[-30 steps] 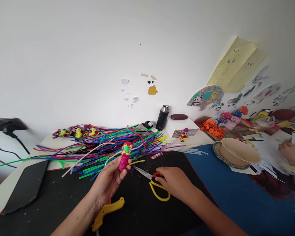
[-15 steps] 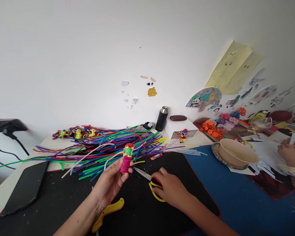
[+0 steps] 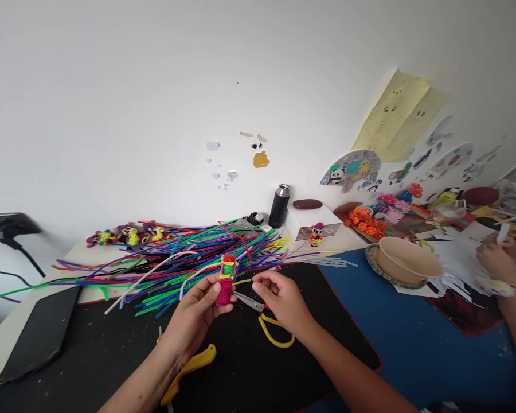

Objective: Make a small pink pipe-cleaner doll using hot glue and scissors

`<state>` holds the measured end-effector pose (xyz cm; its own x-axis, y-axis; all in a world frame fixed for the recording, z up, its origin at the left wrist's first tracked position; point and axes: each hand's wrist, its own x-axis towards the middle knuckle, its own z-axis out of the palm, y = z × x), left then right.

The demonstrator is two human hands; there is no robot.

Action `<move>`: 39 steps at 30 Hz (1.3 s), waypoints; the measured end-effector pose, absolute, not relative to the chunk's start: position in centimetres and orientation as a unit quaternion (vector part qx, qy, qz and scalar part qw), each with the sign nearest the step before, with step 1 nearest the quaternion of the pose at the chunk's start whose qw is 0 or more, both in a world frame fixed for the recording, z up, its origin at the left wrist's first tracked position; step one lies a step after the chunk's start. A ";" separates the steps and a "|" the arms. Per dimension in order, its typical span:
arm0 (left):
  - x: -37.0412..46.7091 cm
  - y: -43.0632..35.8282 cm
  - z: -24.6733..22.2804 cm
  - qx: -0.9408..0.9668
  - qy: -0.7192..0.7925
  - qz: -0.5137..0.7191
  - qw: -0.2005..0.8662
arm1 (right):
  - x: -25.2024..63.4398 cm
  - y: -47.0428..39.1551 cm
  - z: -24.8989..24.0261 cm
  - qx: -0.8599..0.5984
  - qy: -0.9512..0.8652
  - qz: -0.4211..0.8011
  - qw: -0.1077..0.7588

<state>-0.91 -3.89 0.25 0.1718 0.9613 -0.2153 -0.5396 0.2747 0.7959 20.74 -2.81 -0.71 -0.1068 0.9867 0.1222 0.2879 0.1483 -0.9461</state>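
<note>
My left hand (image 3: 198,304) grips a small pipe-cleaner figure (image 3: 226,287), upright, with a magenta wound body, a green band, yellow rings and a red top. To its right is my right hand (image 3: 281,295), thumb and forefinger brought together; whether anything is between them I cannot make out. A yellow-green pipe cleaner (image 3: 242,281) ends close to those fingertips. Below the right hand, the scissors (image 3: 277,331) with yellow handles lie on the black mat (image 3: 241,373), blades towards the figure. A yellow-handled tool (image 3: 193,367) lies partly under my left forearm.
Behind my hands spreads a heap of coloured pipe cleaners (image 3: 163,275). Several finished figures (image 3: 129,234) sit at the back left, another (image 3: 317,234) by a white box (image 3: 331,215). A black flask (image 3: 279,206), a beige bowl (image 3: 408,261) and another person's hand (image 3: 499,261) are rightward.
My right hand has let go of the scissors and moved up beside the figure. The scissors now rest on the mat. My left hand has turned the figure slightly; the view has shifted a little.
</note>
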 end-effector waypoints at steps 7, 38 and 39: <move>-0.7 -4.3 0.1 0.365 0.395 0.522 0.663 | 18.9 -2.3 0.9 -0.483 -0.606 0.432 0.462; -0.2 -4.5 -0.1 0.447 0.451 0.516 0.575 | 17.8 -1.5 0.2 -0.461 -0.518 0.528 0.489; -0.2 -4.6 -0.1 0.446 0.453 0.517 0.574 | 17.8 -1.5 0.2 -0.454 -0.504 0.549 0.488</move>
